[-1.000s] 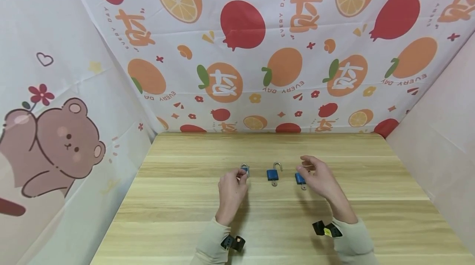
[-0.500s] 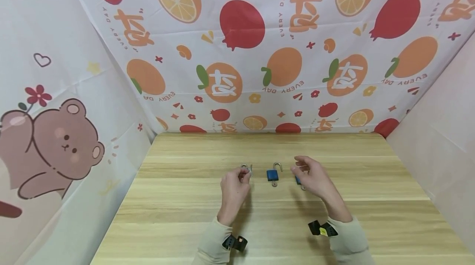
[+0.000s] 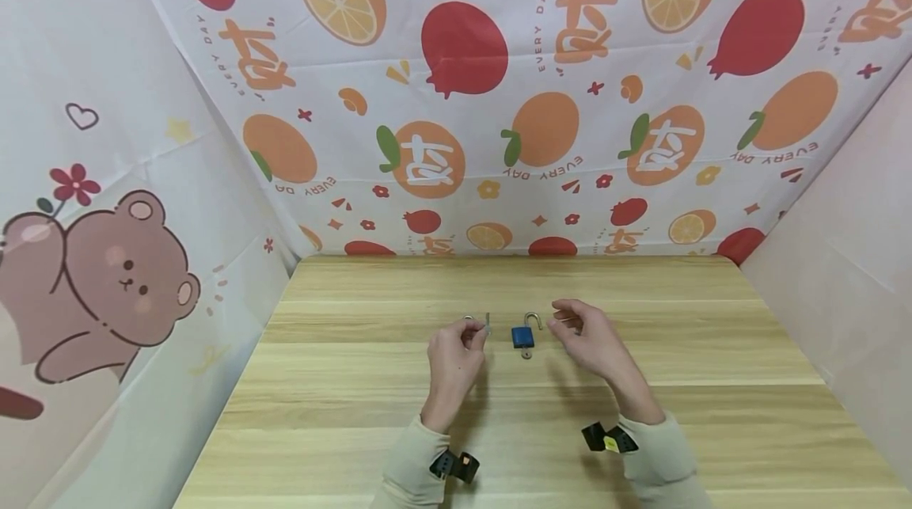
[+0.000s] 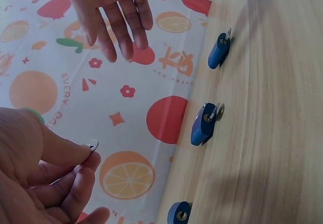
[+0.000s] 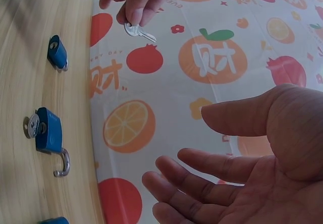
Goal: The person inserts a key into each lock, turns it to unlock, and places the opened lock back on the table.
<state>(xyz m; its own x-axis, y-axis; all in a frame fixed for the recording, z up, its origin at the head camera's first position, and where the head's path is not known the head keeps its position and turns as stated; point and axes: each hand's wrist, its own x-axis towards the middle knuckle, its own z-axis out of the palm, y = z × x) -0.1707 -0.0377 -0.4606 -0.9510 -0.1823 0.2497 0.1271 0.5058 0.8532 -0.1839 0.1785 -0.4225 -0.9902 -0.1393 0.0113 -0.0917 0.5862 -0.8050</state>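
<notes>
My left hand (image 3: 454,362) pinches a small silver key (image 5: 143,33) between thumb and fingers, raised above the table. Close behind that hand lies a blue padlock (image 5: 58,52); its keyhole shows with no key in it. In the middle sits another blue padlock (image 3: 523,337), its shackle swung open and a key (image 5: 34,125) standing in its keyhole. My right hand (image 3: 594,339) hovers to the right of it, fingers spread and holding nothing. A third blue padlock (image 4: 219,51), with a key in it, is hidden under the right hand in the head view.
The wooden table (image 3: 342,414) carries the padlocks in a row. Behind it hangs a fruit-print cloth (image 3: 570,97), and a bear-print cloth (image 3: 128,271) covers the left side. Black straps with camera mounts sit on both wrists.
The left hand has drawn the key away from the left padlock and moved slightly right. The right hand has shifted left toward the middle padlock, covering the right one.
</notes>
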